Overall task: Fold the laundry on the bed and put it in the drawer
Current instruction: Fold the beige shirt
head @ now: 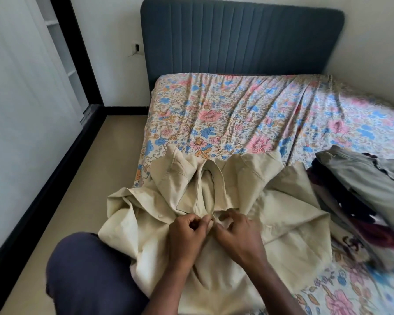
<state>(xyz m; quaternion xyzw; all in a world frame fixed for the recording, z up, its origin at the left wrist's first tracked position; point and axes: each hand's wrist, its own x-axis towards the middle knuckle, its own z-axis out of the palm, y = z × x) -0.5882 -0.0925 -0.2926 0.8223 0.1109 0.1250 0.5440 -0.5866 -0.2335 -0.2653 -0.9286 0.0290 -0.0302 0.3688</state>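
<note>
On the near edge of a bed (237,114) covered by a floral sheet, a beige shirt (289,201) lies spread and rumpled, collar pointing away from the person. Both hands meet at its front opening: the left hand (187,235) and right hand (237,233) have curled fingers (205,220) pinching the fabric edges between them. Just beyond the fingers sits the collar. Well to the right of the fingers lies a pile of clothes (362,178), grey and dark.
</note>
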